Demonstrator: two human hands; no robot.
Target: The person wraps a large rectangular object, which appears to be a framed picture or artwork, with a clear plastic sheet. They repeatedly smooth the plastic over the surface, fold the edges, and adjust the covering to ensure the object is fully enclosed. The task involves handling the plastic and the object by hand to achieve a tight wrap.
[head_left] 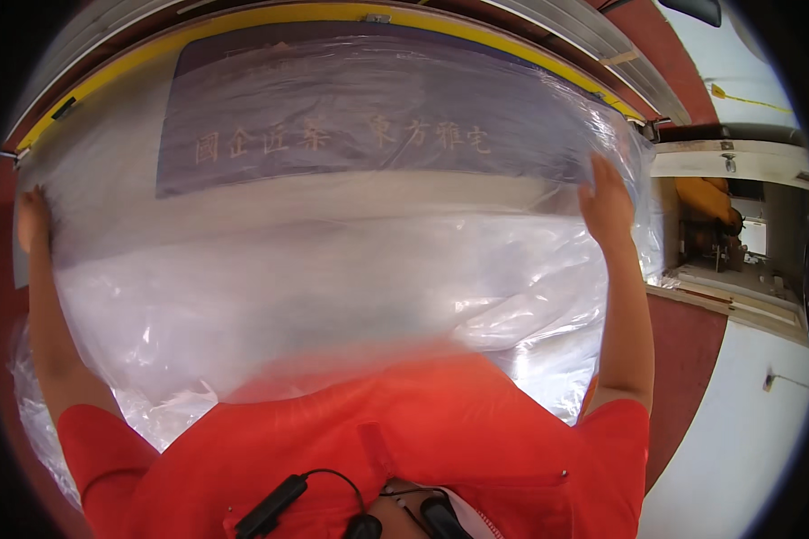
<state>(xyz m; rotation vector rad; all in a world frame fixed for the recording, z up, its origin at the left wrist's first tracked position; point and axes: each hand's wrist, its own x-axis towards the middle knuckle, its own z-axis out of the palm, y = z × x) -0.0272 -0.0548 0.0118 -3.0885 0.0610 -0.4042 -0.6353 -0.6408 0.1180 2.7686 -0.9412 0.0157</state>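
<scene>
A large clear plastic sheet (333, 260) lies over a wide pale board that bears a dark purple panel (333, 90) with gold lettering. The sheet is wrinkled and shiny, bunched in folds near my body. At the board's left edge, my left hand (34, 220) has its fingers curled at the sheet's margin. My right hand (608, 205) rests against the sheet near the panel's lower right corner, thumb apart from the fingers. Both arms are spread wide, and some finger detail is blurred.
A yellow frame edge (503, 38) with small clips runs along the far side. Metal rails (602, 45) lie beyond it. To the right, a pale-framed opening (728, 171) shows cluttered items and something yellow. Dark red flooring (683, 368) meets white at lower right.
</scene>
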